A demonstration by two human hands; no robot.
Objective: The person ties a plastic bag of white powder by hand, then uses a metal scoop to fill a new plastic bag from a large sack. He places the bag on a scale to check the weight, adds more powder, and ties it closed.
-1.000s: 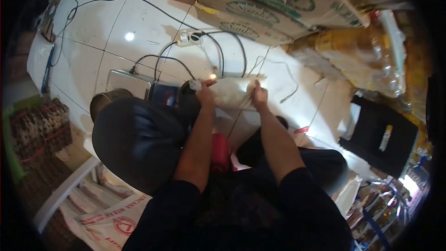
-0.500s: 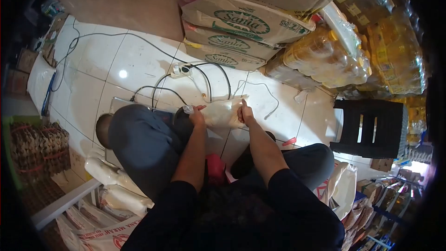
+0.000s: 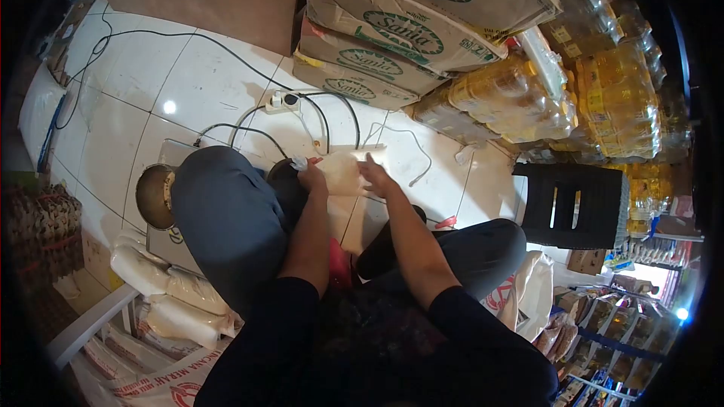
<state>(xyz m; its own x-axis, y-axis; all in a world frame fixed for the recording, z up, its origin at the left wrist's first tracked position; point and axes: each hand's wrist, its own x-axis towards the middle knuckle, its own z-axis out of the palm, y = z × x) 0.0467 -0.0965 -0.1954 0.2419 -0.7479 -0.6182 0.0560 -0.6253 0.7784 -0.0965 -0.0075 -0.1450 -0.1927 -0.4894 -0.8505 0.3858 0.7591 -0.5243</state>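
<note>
A clear plastic bag (image 3: 339,174) filled with a pale substance lies on its side in front of me, above the floor tiles between my knees. My left hand (image 3: 314,175) is closed round the gathered, crumpled plastic neck at its left end. Against the right part of the bag rests my right hand (image 3: 375,179), fingers apart and stretched over its surface. A red object (image 3: 340,264) shows below my left forearm, partly hidden by it.
Behind the bag, a white power strip (image 3: 282,102) with black cables lies on the floor. Stacked Sania cartons (image 3: 400,30) and bottles of yellow oil (image 3: 505,98) stand beyond. A black stool (image 3: 532,203) is at right. Filled white bags (image 3: 185,316) and a metal bowl (image 3: 154,196) are at left.
My right hand's fingers have spread and shifted on the bag's right side. My left hand still grips the neck. The whole view has shifted slightly.
</note>
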